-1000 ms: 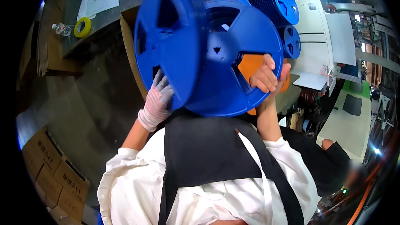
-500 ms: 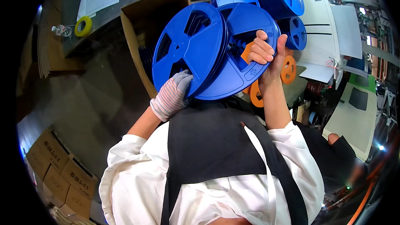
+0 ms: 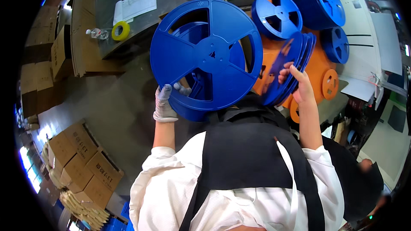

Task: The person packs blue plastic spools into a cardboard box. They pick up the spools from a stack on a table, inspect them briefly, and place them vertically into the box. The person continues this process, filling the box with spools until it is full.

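Note:
My gloved left hand (image 3: 166, 102) grips the lower left rim of a large blue reel (image 3: 177, 55), its fingers closed through a cut-out. The reel's flat face is turned up toward me, with more blue reel parts showing behind and below it. My bare right hand (image 3: 301, 86) grips several thinner-looking blue reels (image 3: 296, 45), tilted nearly edge-on and partly blurred. They are apart from the large reel, above an orange surface with cut-outs (image 3: 319, 62). A cardboard box shows only in small parts behind the large reel.
Stacked blue reels (image 3: 332, 6) stand at the far right, beside another blue reel (image 3: 277, 15). A dark table (image 3: 145, 21) bears papers, tape rolls (image 3: 120, 31) and a small clear bottle (image 3: 97, 34). Cartons (image 3: 85, 162) are piled at lower left. Another person (image 3: 353, 179) is at right.
The reels, which overlapped before, are now apart: my left hand holds one big reel face-up, while my right hand has swung its reels rightward and tilted them on edge. My view has shifted.

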